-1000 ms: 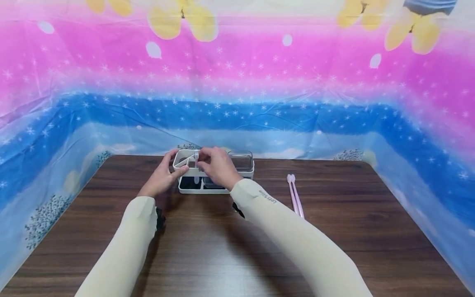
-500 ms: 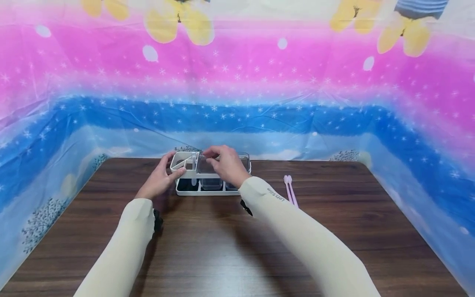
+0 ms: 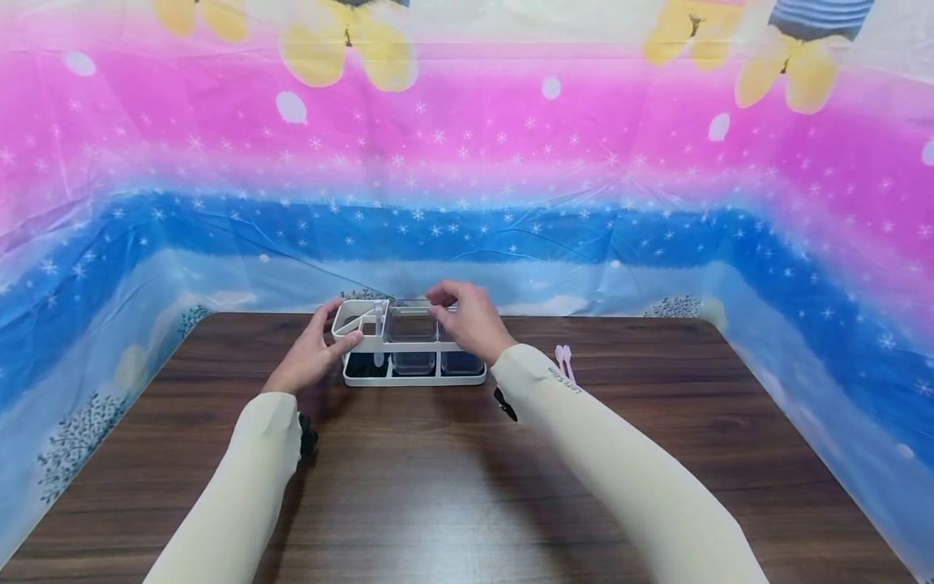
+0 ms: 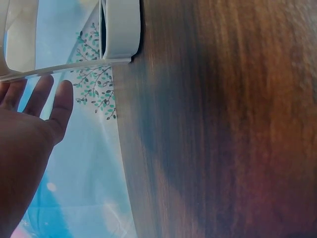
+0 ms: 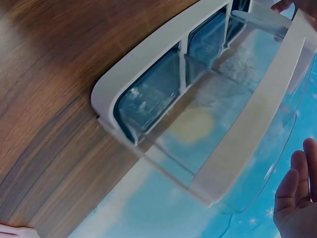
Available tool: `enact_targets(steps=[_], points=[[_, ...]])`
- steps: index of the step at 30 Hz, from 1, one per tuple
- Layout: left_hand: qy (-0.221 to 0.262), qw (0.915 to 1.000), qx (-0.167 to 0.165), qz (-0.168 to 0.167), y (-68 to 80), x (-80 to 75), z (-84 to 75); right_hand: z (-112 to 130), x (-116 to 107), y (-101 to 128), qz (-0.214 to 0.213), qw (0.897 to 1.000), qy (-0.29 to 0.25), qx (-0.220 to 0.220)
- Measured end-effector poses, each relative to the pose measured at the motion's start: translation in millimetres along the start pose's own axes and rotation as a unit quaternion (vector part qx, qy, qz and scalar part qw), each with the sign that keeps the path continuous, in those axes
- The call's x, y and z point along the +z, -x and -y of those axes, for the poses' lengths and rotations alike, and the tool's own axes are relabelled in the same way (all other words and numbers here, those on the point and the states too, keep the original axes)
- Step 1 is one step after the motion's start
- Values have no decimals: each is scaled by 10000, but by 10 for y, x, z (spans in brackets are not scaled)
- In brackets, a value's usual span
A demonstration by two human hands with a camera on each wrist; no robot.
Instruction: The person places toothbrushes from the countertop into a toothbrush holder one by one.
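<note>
A white two-tier rack [image 3: 414, 380] stands near the table's back edge. My left hand [image 3: 310, 357] grips the left end of its upper tier, thumb in front and fingers behind; in the left wrist view the fingers [image 4: 62, 106] lie against the frame. Beside the divided left compartment hangs a clear spoon-like piece [image 3: 379, 318]. A clear container [image 3: 411, 326] sits in the upper middle, and clear containers [image 5: 150, 94] fill lower bays. My right hand [image 3: 470, 320] hovers over the upper right part, fingers loosely bent, holding nothing; the right wrist view shows it apart from the rack.
Two slim pink sticks with flared ends [image 3: 563, 357] lie right of the rack, partly hidden by the right sleeve [image 3: 606, 438]. Brown wooden table [image 3: 394, 487] stretches in front. A patterned cloth [image 3: 467, 227] hangs close behind the rack.
My right hand has let go of the clear piece at the divider and moved right, across the middle container. The left hand keeps its grip. The whole view has shifted slightly.
</note>
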State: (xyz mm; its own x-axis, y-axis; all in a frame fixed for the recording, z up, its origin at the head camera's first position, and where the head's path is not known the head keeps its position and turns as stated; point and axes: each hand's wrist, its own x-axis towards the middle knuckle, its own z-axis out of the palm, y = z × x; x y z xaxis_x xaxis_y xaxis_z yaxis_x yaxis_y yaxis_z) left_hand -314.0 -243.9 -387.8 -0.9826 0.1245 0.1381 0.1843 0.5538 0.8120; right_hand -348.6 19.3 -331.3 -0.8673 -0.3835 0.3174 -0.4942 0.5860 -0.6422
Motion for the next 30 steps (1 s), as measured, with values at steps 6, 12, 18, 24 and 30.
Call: enact_targets(steps=[6, 12, 18, 24, 30], points=[[13, 10000, 11, 4, 0, -4, 3, -41, -89, 18, -159, 9999, -2, 64], [32, 10000, -19, 17, 3, 5, 6, -106, -178, 21, -254, 9995, 0, 170], [27, 10000, -33, 23, 7, 13, 19, -181, -270, 23, -338, 9991, 198, 168], [14, 10000, -24, 29, -10, 18, 39, -312, -407, 75, -430, 9984, 304, 203], [6, 10000, -10, 27, -2, 6, 34, -470, -531, 116, -623, 9973, 337, 189]])
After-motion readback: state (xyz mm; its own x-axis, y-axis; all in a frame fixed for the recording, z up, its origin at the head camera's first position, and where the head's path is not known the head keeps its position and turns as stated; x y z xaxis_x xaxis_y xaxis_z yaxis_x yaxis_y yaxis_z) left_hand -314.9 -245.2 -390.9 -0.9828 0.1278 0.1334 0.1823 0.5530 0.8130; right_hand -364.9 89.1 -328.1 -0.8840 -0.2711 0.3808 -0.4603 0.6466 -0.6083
